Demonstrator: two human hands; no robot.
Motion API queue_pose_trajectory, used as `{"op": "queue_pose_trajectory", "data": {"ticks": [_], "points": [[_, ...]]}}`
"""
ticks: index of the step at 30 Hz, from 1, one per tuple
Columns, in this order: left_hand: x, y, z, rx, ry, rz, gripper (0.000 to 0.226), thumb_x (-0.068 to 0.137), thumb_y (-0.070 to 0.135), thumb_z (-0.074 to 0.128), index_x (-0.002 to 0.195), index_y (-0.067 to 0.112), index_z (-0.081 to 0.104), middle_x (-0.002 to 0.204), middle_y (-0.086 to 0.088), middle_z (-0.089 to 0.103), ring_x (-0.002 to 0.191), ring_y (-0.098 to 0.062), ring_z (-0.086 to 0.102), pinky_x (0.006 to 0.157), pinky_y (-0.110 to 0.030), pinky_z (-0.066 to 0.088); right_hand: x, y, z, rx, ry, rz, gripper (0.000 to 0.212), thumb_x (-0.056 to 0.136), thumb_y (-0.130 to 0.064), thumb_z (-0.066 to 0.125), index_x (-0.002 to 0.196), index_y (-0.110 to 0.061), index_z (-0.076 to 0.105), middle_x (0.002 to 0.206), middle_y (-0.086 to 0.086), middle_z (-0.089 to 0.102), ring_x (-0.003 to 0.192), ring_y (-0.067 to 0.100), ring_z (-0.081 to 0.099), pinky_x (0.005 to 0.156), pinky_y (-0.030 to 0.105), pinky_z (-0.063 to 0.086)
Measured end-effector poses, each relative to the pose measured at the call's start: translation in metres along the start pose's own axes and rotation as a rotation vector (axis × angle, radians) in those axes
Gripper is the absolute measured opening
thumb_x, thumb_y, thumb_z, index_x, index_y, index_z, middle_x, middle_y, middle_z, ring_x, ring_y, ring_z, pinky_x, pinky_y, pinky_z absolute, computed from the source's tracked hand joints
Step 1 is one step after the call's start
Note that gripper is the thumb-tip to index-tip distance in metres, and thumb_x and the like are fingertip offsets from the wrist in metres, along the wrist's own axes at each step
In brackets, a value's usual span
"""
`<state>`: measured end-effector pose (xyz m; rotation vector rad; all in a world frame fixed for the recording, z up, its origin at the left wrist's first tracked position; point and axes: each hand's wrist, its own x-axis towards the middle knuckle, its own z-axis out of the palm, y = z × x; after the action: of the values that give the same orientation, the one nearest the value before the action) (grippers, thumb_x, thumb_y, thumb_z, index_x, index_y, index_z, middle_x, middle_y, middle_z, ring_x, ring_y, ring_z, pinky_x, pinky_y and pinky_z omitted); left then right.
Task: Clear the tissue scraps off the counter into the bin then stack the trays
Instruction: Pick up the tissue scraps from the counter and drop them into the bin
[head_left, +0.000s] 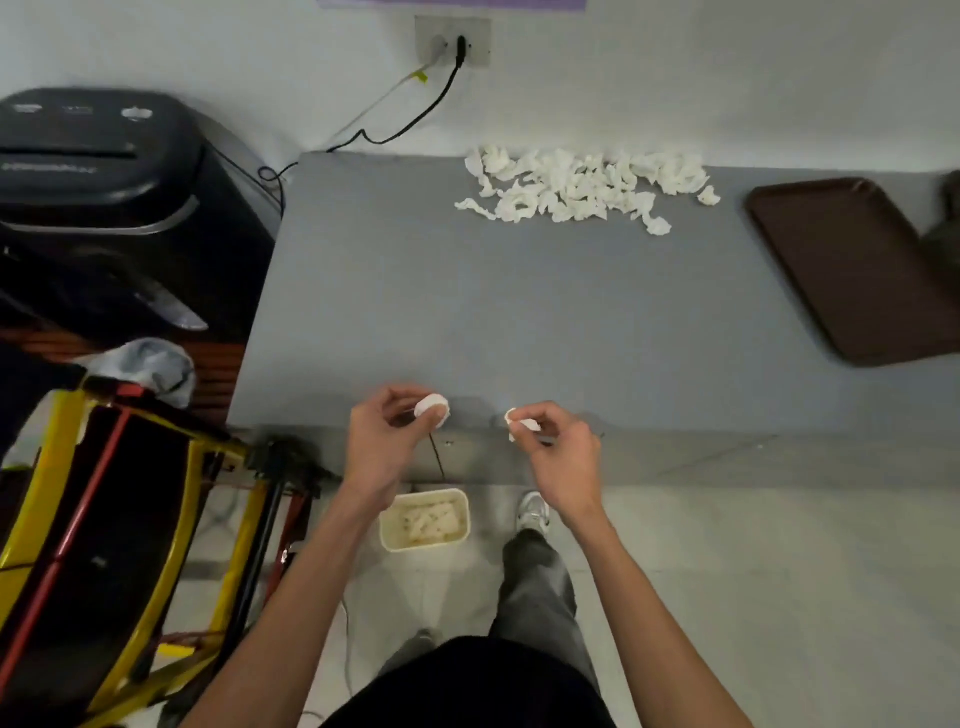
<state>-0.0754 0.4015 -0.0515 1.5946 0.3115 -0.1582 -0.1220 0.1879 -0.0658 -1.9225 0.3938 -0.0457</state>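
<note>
White tissue scraps (582, 183) heaped at the grey counter's (519, 322) far edge, left hand (382, 441) pinching one scrap (434, 409), right hand (558, 457) pinching another (519, 423), cream bin (425, 519) on the floor below, brown tray (852, 270) at right.

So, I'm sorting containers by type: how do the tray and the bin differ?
The tray is dark brown; the bin is cream. The tray is shallow and lies on the counter; the bin is deeper and stands on the floor. The bin holds scraps; none show on the tray. Both are rectangular with rounded corners.
</note>
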Motion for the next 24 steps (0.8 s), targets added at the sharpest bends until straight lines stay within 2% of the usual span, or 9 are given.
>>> {"op": "queue_pose_trajectory", "data": {"ticks": [5,11,14,16,20,24], "points": [[-0.059,-0.038,-0.066,0.074,-0.022,-0.086,0.028,0.082,0.008,0.086,0.107,0.015,0.076,0.102,0.001,0.080,0.099,-0.014,0.076,0.087,-0.031,0.060,-0.074,0.026,0.048,0.085,-0.028,0.120,0.012,0.092,-0.020,0.081,0.099,-0.030,0.078,0.101,-0.018,0.079,0.093,0.003,0.076,0.085,0.025,0.060],[-0.092,-0.110,-0.109,0.187,0.000,-0.141,0.027,0.087,0.008,0.081,0.112,0.018,0.079,0.105,0.006,0.080,0.099,-0.006,0.075,0.075,-0.014,0.057,-0.118,0.085,0.098,0.030,-0.037,0.282,0.018,0.089,-0.013,0.084,0.097,-0.029,0.080,0.098,-0.018,0.079,0.093,-0.004,0.071,0.078,0.008,0.053],[-0.092,-0.158,-0.116,0.236,0.005,-0.171,0.027,0.090,0.011,0.080,0.113,0.026,0.080,0.108,0.009,0.079,0.102,-0.008,0.074,0.083,-0.024,0.061,-0.124,0.119,0.121,-0.034,-0.074,0.334,0.018,0.090,-0.010,0.082,0.097,-0.027,0.081,0.096,-0.015,0.079,0.086,-0.007,0.070,0.073,0.004,0.050],[-0.084,-0.195,-0.116,0.273,0.029,-0.177,0.026,0.092,0.014,0.078,0.112,0.029,0.080,0.108,0.013,0.079,0.102,-0.005,0.074,0.089,-0.030,0.061,-0.120,0.150,0.138,-0.082,-0.104,0.320,0.019,0.091,-0.010,0.081,0.095,-0.028,0.082,0.095,-0.016,0.080,0.084,-0.007,0.071,0.073,0.005,0.051],[-0.049,-0.292,-0.107,0.370,0.057,-0.176,0.024,0.095,0.016,0.074,0.110,0.034,0.080,0.109,0.018,0.076,0.095,0.005,0.071,0.083,-0.023,0.062,-0.091,0.241,0.180,-0.202,-0.156,0.220,0.017,0.094,-0.014,0.078,0.095,-0.030,0.081,0.091,-0.017,0.079,0.081,-0.003,0.074,0.074,0.009,0.053],[-0.001,-0.402,-0.093,0.466,0.057,-0.192,0.018,0.091,0.023,0.076,0.099,0.038,0.081,0.091,0.019,0.076,0.082,-0.003,0.074,0.078,-0.036,0.065,-0.057,0.338,0.222,-0.355,-0.166,0.131,0.018,0.094,-0.014,0.076,0.093,-0.032,0.080,0.083,-0.011,0.078,0.074,0.002,0.072,0.074,0.013,0.054]]}}
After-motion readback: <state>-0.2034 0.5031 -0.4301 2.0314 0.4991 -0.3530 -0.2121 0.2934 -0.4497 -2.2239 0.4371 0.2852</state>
